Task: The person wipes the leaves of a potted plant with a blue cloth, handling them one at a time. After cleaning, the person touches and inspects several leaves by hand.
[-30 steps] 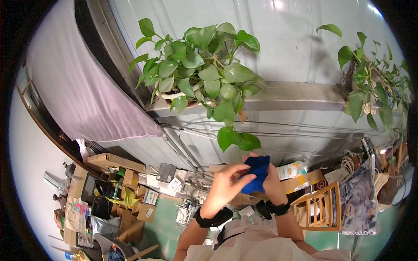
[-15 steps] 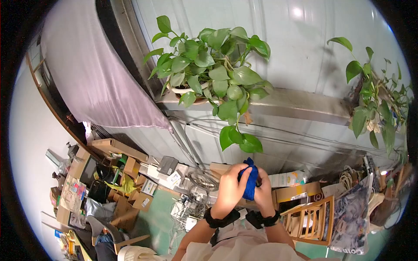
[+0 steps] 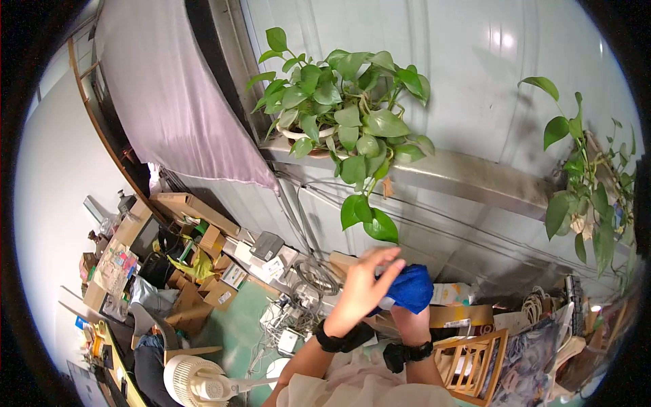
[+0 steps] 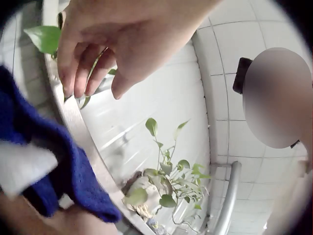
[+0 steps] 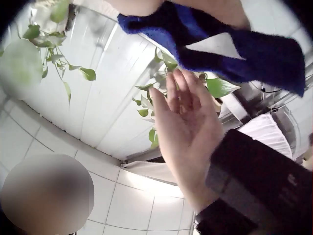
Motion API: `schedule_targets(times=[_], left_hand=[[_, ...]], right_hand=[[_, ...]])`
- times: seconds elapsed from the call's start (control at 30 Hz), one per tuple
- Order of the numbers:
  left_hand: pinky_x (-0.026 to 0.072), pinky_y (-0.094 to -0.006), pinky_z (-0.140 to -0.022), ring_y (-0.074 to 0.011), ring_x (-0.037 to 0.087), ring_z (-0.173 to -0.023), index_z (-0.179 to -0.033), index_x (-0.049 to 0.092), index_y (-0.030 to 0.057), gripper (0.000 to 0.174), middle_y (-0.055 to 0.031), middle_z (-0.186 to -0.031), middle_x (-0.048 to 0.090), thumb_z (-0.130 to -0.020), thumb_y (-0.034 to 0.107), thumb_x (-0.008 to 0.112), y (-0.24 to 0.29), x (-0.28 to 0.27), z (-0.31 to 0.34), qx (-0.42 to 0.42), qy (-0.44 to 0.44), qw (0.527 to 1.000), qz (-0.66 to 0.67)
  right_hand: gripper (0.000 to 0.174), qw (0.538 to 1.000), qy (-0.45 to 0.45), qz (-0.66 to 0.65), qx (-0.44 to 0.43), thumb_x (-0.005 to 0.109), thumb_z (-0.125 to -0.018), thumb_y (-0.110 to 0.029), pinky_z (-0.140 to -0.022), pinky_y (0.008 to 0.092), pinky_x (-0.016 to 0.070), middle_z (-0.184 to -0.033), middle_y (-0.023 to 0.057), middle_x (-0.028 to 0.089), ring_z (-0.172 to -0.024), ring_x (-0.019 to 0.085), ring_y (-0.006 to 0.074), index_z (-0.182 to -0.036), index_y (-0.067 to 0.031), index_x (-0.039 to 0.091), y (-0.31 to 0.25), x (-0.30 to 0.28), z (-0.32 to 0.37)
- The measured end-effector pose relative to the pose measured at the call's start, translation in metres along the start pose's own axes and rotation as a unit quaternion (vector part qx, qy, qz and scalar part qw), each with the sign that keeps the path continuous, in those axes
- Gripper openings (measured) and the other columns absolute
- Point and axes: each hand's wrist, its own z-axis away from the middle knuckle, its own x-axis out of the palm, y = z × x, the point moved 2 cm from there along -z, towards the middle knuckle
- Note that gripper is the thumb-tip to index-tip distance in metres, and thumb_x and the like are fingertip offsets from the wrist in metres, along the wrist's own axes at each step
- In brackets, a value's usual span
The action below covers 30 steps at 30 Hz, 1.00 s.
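Observation:
A blue cloth (image 3: 411, 288) with a white patch bunches over my right hand (image 3: 411, 327), which holds it from below in the head view; the fingers are mostly hidden behind the fabric. My left hand (image 3: 366, 288) is just left of the cloth, its fingers loosely bent and nothing between them. The left wrist view has the left hand (image 4: 132, 39) at the top, apart from the blue cloth (image 4: 44, 142) at lower left. In the right wrist view the cloth (image 5: 244, 54) spreads across the top, and the left hand (image 5: 188, 117) is beneath it, palm showing.
A leafy potted plant (image 3: 366, 129) trails from a metal ledge (image 3: 475, 175) ahead, with another plant (image 3: 590, 190) to the right. Below are a wooden chair (image 3: 475, 366), a white fan (image 3: 196, 381), cardboard boxes (image 3: 193, 308) and tangled cables (image 3: 288, 315).
Both hands were on the cloth half a second ago; now the left hand has come off it, and the cloth is bunched at the right hand. The head view has tilted and shifted.

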Motion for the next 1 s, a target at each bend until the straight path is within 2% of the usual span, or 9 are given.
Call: schedule_targets(times=[0.17, 0.3, 0.5, 0.57, 0.63, 0.83, 0.9, 0.97, 1.0], left_hand=[[0.0449, -0.0259, -0.076, -0.0145, 0.057, -0.086, -0.104, 0.056, -0.0009, 0.025, -0.0100, -0.094, 0.060, -0.083, 0.012, 0.056, -0.018, -0.029, -0.012, -0.052, 0.087, 0.991, 0.090], [0.0459, -0.0256, -0.074, -0.0146, 0.058, -0.083, -0.110, 0.052, -0.0018, 0.029, -0.0088, -0.093, 0.060, -0.085, 0.013, 0.053, -0.027, -0.046, -0.027, -0.054, 0.122, 0.979, 0.156], [0.0439, -0.0294, -0.081, -0.0217, 0.056, -0.090, -0.118, 0.040, -0.0028, 0.039, -0.0179, -0.105, 0.055, -0.090, 0.024, 0.042, -0.023, -0.041, -0.045, -0.127, 0.128, 0.870, 0.459], [0.0429, -0.0322, -0.086, -0.0264, 0.053, -0.099, -0.125, 0.030, 0.0003, 0.043, -0.0236, -0.115, 0.048, -0.091, 0.026, 0.038, -0.024, -0.040, -0.053, -0.128, 0.110, 0.828, 0.535], [0.0424, -0.0332, -0.087, -0.0275, 0.052, -0.102, -0.125, 0.028, 0.0024, 0.042, -0.0245, -0.118, 0.046, -0.092, 0.026, 0.037, -0.023, -0.038, -0.063, -0.136, 0.094, 0.791, 0.589], [0.0358, -0.0346, -0.097, -0.0290, 0.041, -0.115, -0.121, 0.035, 0.0044, 0.035, -0.0231, -0.122, 0.042, -0.091, 0.023, 0.040, -0.021, -0.031, -0.078, -0.103, 0.040, 0.667, 0.736], [0.0345, -0.0348, -0.098, -0.0283, 0.040, -0.117, -0.118, 0.039, 0.0038, 0.033, -0.0211, -0.122, 0.042, -0.091, 0.021, 0.041, -0.023, -0.028, -0.080, -0.096, 0.048, 0.643, 0.759], [0.0314, -0.0354, -0.100, -0.0274, 0.036, -0.119, -0.115, 0.042, 0.0024, 0.030, -0.0167, -0.122, 0.043, -0.090, 0.019, 0.042, -0.020, -0.029, -0.082, -0.082, 0.051, 0.618, 0.780], [0.0306, -0.0356, -0.100, -0.0272, 0.037, -0.119, -0.115, 0.042, 0.0019, 0.031, -0.0160, -0.122, 0.044, -0.090, 0.020, 0.043, -0.020, -0.029, -0.083, -0.085, 0.052, 0.607, 0.788]], right_hand=[[0.011, 0.944, -0.131, 0.288, -0.094, 0.052, -0.080, -0.006, -0.088, 0.0348, 0.0407, -0.096, 0.0141, 0.055, -0.092, 0.054, 0.0216, -0.086, 0.0029, 0.049, -0.023, -0.009, -0.010], [0.006, 0.996, -0.029, 0.083, -0.005, 0.055, -0.077, -0.003, -0.077, 0.0301, 0.0443, -0.086, 0.0100, 0.059, -0.080, 0.057, 0.0187, -0.082, -0.0001, 0.054, -0.033, -0.001, -0.007], [0.040, 0.921, -0.095, 0.377, -0.027, 0.038, -0.087, -0.027, -0.098, 0.0448, 0.0305, -0.115, 0.0192, 0.047, -0.108, 0.045, 0.0311, -0.114, 0.0022, 0.041, -0.035, -0.019, -0.004], [0.039, 0.956, -0.061, 0.285, -0.020, 0.039, -0.086, -0.028, -0.096, 0.0440, 0.0326, -0.113, 0.0176, 0.049, -0.104, 0.047, 0.0309, -0.113, -0.0001, 0.043, -0.035, -0.017, -0.007], [0.031, 0.999, 0.013, -0.046, 0.012, 0.046, -0.083, -0.019, -0.089, 0.0415, 0.0399, -0.106, 0.0140, 0.054, -0.094, 0.053, 0.0294, -0.110, -0.0044, 0.048, -0.031, -0.014, -0.010], [0.029, 0.988, 0.102, -0.114, -0.034, 0.045, -0.084, -0.020, -0.091, 0.0409, 0.0389, -0.106, 0.0126, 0.053, -0.094, 0.053, 0.0275, -0.109, -0.0049, 0.046, -0.037, -0.015, -0.011], [0.026, 0.935, 0.055, 0.315, -0.153, 0.050, -0.079, -0.014, -0.086, 0.0373, 0.0407, -0.098, 0.0108, 0.056, -0.090, 0.054, 0.0255, -0.103, -0.0043, 0.050, -0.069, 0.009, -0.010], [0.024, 0.894, 0.063, 0.400, -0.189, 0.054, -0.073, -0.010, -0.080, 0.0340, 0.0417, -0.091, 0.0089, 0.059, -0.085, 0.055, 0.0240, -0.097, -0.0045, 0.054, -0.077, 0.023, -0.013], [0.025, 0.938, 0.098, 0.283, -0.175, 0.056, -0.070, -0.008, -0.077, 0.0326, 0.0420, -0.087, 0.0079, 0.059, -0.083, 0.056, 0.0237, -0.094, -0.0050, 0.057, -0.075, 0.024, -0.015]])
